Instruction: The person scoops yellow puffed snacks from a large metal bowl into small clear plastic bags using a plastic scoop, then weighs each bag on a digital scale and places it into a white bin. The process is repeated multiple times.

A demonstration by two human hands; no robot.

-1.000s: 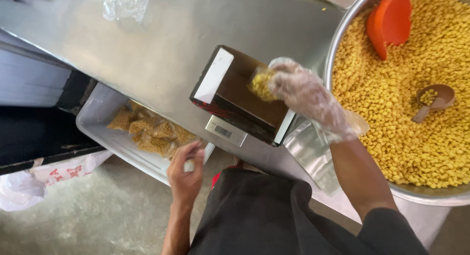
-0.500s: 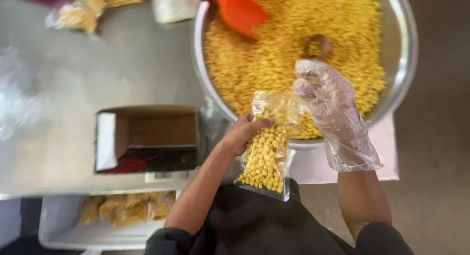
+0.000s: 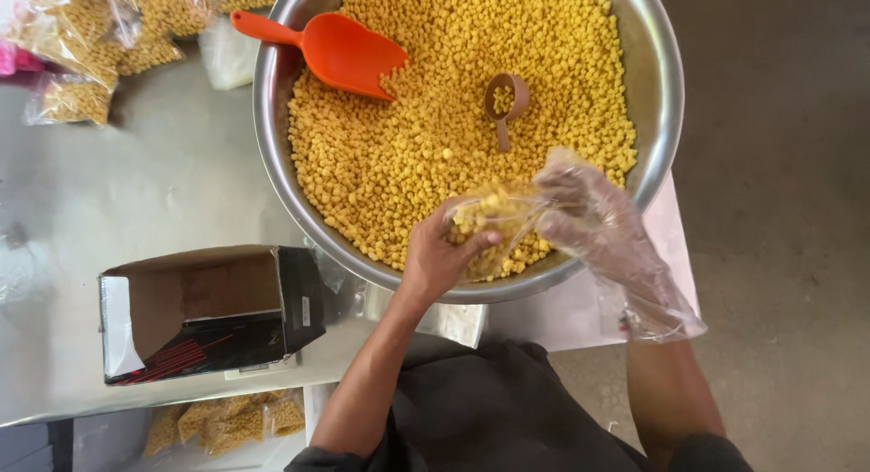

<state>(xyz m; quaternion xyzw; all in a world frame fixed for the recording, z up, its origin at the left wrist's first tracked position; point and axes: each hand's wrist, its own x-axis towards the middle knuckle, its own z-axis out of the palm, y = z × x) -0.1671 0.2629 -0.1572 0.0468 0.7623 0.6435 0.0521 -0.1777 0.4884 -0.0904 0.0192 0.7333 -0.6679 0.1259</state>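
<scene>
My left hand (image 3: 435,259) has a grip on a small clear bag (image 3: 494,227) with yellow puffs in it, fingers curled around its side, right over the near edge of the big metal bowl (image 3: 272,173). My right hand (image 3: 584,214) wears a loose clear plastic glove and pinches the other side of the bag near its mouth, so both hands are closed on the same bag. The bag is soft and thin, and I think it can slip if I let one side go slack, because the glove looks slippery. If the mouth tips down, the puffs can pour out. Over the bowl that is fine, but the bag hangs at the rim, so some could fall past the edge onto the bench (image 3: 136,191) or down to the floor (image 3: 779,164). If I squeeze too hard, I may crush the puffs inside. The bowl is full of the same yellow puffs (image 3: 426,137), with an orange scoop (image 3: 349,51) lying in them at the far side and a small brown scoop (image 3: 504,101) near the middle, well apart from my hands. To my left on the bench sits an open box (image 3: 204,309), close to the bowl, and my elbow could bump it. More filled bags (image 3: 100,46) lie at the far corner of the bench, and others sit in a tray (image 3: 227,422) below its edge.
</scene>
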